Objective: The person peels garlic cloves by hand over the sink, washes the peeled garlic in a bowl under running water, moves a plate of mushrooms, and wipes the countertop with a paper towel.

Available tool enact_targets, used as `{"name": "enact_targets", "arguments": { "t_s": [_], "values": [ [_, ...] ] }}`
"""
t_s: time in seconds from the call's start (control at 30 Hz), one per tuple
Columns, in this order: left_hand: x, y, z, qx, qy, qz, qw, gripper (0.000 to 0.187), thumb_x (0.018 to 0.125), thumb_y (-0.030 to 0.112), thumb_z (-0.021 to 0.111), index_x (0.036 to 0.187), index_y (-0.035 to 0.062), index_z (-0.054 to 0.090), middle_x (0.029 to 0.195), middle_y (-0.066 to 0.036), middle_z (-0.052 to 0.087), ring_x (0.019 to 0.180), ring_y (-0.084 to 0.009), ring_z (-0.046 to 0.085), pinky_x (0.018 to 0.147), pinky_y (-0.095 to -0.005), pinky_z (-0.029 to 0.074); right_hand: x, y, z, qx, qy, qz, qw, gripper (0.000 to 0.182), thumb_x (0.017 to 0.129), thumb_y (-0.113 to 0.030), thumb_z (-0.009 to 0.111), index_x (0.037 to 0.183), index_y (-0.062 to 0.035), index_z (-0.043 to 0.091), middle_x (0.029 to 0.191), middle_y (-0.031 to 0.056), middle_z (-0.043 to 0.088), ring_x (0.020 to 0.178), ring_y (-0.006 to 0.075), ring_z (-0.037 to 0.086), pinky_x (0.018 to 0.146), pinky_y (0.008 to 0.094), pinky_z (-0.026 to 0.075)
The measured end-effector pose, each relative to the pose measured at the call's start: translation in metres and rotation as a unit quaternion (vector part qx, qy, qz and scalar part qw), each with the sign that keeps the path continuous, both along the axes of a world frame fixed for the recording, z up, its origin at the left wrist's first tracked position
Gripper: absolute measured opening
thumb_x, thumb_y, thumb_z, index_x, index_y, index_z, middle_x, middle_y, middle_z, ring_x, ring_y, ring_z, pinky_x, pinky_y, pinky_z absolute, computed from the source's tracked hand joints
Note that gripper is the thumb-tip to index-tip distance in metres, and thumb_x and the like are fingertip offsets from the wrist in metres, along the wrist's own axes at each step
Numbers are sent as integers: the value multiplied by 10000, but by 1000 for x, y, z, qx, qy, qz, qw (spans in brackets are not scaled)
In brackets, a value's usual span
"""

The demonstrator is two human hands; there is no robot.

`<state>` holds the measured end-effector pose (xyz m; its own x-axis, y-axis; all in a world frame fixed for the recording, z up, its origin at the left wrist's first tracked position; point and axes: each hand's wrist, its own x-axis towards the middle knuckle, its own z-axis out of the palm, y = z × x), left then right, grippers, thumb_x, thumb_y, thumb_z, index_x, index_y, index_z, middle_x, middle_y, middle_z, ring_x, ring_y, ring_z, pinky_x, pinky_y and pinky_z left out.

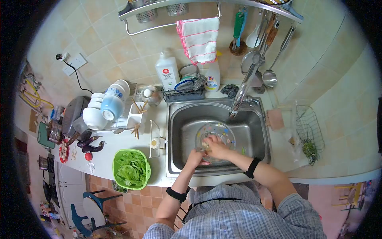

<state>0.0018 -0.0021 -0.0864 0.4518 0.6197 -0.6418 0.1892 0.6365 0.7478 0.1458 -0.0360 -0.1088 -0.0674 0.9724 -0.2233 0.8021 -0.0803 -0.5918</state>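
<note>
In the sink [181, 119] sits a clear glass bowl [224, 131] with coloured spots. My left hand [195, 158] is at the bowl's near left side, its fingers curled in toward the other hand. My right hand [217, 148] reaches over the bowl with its fingers bent down and closed. The two hands meet at the fingertips, around something small and pale that I cannot make out. Just right of the bowl, a bit of green leaf [243, 150] lies on the sink floor. The faucet [243, 91] hangs over the sink's back right part.
Left of the sink stands a green basket [148, 174] of leafy greens. Behind it are a dish rack with bowls [112, 106], eggplants [92, 147] and a tomato [88, 156]. Bottles [167, 71] and scrubbers line the back. A wire basket [310, 123] with greens is at right.
</note>
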Motion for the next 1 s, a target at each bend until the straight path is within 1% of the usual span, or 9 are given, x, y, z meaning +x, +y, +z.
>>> {"name": "enact_targets", "arguments": {
  "t_s": [0.17, 0.23, 0.27, 0.33, 0.47, 0.77, 0.87, 0.93, 1.0],
  "values": [
    [-9, 4, -17, 11, -2, 26, 1000, 312, 707, 0, 454, 983, -147, 448, 812, -236, 560, 563, -317, 600, 460, -316, 540, 12, -9, -21, -1, 99, 124, 987, 548, 733, -257, 595, 1202, -84, 373, 1213, 177, 331, 1156, 365, 311, 959, 413, 297],
    [-13, 6, -26, 52, 27, 11, 998, 324, 689, 10, 490, 974, -141, 466, 794, -225, 567, 567, -307, 602, 461, -311, 535, 13, -21, 2, 51, -88, 7, 995, 593, 744, -286, 583, 1237, -79, 327, 1221, 188, 314, 1154, 382, 315, 967, 423, 283],
    [-12, 4, -28, 49, 28, 10, 998, 324, 689, 10, 490, 974, -141, 466, 794, -225, 567, 567, -307, 602, 461, -311, 535, 11, -22, 1, 49, -86, 6, 995, 593, 744, -286, 583, 1237, -79, 327, 1221, 188, 314, 1154, 382, 315, 967, 423, 283],
    [-10, 3, -23, 116, 13, -20, 993, 372, 668, 20, 517, 1000, -136, 455, 786, -225, 572, 589, -292, 611, 468, -308, 531, 0, -22, 1, -23, -44, -99, 994, 633, 752, -291, 581, 1266, -93, 269, 1243, 205, 281, 1152, 399, 319, 968, 425, 278],
    [1, 1, -6, 198, 115, -41, 973, 421, 672, 56, 518, 1036, -141, 440, 792, -237, 578, 612, -278, 620, 467, -322, 515, -17, -9, -6, -54, -11, -134, 989, 658, 748, -283, 595, 1269, -102, 238, 1249, 209, 270, 1140, 404, 336, 960, 427, 285],
    [-4, 21, 7, 359, 297, -105, 879, 454, 707, 155, 527, 1085, -83, 448, 808, -291, 564, 801, -417, 553, 713, -446, 441, -47, 14, -56, 182, 172, -191, 949, 490, 765, -202, 586, 1161, -71, 328, 1139, 188, 343, 1056, 354, 384, 895, 396, 330],
    [2, 21, 25, 436, 357, -128, 816, 447, 709, 133, 496, 1111, -57, 444, 777, -259, 582, 739, -379, 585, 655, -438, 456, -54, 33, -70, 199, 255, -212, 922, 412, 783, -157, 563, 1117, -50, 347, 1053, 177, 375, 967, 321, 409, 846, 376, 348],
    [6, 22, 40, 423, 373, -147, 813, 469, 715, 143, 497, 1133, -60, 430, 782, -267, 576, 761, -394, 572, 674, -448, 447, -62, 44, -72, 208, 297, -244, 899, 355, 802, -146, 540, 1078, -21, 356, 1014, 168, 383, 937, 279, 412, 826, 353, 348],
    [9, 23, 47, 410, 388, -163, 809, 492, 720, 153, 499, 1154, -63, 416, 787, -275, 571, 783, -409, 559, 693, -459, 438, -71, 52, -72, 219, 320, -265, 883, 359, 820, -212, 511, 1087, -24, 360, 1014, 181, 405, 938, 308, 428, 824, 368, 355]
  ]
}}
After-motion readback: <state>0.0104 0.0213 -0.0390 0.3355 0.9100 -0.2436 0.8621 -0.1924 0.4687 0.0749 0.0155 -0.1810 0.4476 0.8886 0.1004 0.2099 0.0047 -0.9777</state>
